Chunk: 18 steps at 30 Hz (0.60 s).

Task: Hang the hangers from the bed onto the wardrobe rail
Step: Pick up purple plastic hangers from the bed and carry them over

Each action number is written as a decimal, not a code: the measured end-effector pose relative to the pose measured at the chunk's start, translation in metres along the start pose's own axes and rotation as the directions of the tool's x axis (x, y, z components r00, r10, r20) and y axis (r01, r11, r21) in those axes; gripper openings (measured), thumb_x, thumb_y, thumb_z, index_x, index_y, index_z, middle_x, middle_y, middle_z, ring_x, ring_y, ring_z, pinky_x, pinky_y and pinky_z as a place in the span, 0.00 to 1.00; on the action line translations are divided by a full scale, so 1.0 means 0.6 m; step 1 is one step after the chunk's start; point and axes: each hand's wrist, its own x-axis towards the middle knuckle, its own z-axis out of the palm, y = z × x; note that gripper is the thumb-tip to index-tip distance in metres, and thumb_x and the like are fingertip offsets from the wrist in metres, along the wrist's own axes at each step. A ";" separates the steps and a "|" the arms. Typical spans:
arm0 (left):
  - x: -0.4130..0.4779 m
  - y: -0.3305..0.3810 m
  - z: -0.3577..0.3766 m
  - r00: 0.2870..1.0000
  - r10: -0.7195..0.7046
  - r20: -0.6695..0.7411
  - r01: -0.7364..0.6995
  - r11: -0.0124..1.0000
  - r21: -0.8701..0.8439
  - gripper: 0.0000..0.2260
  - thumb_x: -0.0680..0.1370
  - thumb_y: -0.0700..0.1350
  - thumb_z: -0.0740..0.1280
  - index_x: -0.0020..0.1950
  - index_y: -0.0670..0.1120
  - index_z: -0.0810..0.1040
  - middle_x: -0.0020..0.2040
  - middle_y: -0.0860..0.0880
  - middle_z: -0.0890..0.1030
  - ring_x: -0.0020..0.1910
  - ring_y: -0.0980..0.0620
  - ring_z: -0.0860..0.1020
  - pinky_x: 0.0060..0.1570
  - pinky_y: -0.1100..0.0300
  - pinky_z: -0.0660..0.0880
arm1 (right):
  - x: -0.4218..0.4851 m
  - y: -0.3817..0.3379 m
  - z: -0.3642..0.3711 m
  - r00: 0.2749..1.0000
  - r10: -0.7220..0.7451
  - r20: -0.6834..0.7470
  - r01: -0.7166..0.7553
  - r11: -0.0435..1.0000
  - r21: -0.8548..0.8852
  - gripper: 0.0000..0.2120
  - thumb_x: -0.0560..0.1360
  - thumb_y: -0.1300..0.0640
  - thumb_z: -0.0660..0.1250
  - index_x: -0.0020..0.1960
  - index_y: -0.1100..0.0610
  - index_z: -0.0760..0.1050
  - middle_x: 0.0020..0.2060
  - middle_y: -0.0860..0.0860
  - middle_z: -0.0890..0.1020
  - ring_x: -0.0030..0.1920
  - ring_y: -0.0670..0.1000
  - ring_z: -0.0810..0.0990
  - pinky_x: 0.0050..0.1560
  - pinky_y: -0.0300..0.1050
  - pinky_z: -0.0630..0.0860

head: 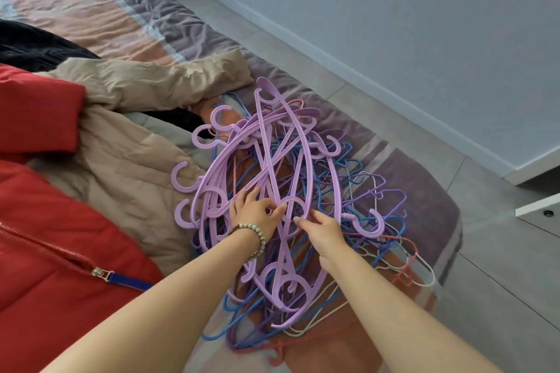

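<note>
A big pile of hangers [330, 172] is seen on the bed [424, 197], right under both hands. The left hand [254, 213] is laid on top of the pile. Its thumb and first finger are pinched on a thin bar of a purple hanger [283, 239]. A bead bracelet [251, 236] is worn on that wrist.

The right hand [325, 232] is held just beside the left hand, to its right. Its fingers are bent a little and pointed at the same purple hanger. The fingertips [298, 220] are seen at the bar, but it cannot be told if the bar is gripped.

Blue, white and pink hangers are tangled under the right hand and to its right. A tan coat [121, 166] is spread to the left of the left hand, and a red coat [45, 236] with a zip is spread further left. The grey floor [500, 266] is seen far to the right of the right hand.
</note>
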 end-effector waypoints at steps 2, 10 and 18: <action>-0.003 0.002 -0.001 0.999 -0.014 -0.039 0.013 0.999 -0.038 0.16 0.78 0.59 0.57 0.43 0.49 0.75 0.74 0.48 0.63 0.75 0.46 0.50 0.73 0.49 0.48 | -0.015 -0.004 0.003 0.999 0.008 0.052 -0.009 1.000 0.023 0.15 0.74 0.62 0.68 0.61 0.57 0.75 0.56 0.55 0.79 0.54 0.51 0.74 0.56 0.45 0.70; -0.068 0.034 -0.050 0.994 0.023 -0.103 -0.083 0.770 -0.632 0.11 0.77 0.52 0.63 0.41 0.45 0.75 0.39 0.43 0.76 0.40 0.48 0.73 0.46 0.55 0.70 | -0.107 -0.067 -0.031 0.976 -0.108 0.189 0.031 0.927 0.373 0.19 0.73 0.70 0.67 0.60 0.58 0.69 0.48 0.51 0.81 0.40 0.50 0.81 0.41 0.46 0.78; -0.160 0.191 -0.210 0.945 0.326 -0.008 -0.236 0.668 -0.705 0.09 0.79 0.43 0.61 0.39 0.49 0.70 0.33 0.53 0.74 0.33 0.58 0.71 0.41 0.63 0.68 | -0.257 -0.234 -0.140 0.959 -0.268 0.096 0.189 0.850 0.492 0.09 0.77 0.51 0.63 0.53 0.53 0.78 0.32 0.47 0.80 0.37 0.46 0.76 0.42 0.41 0.72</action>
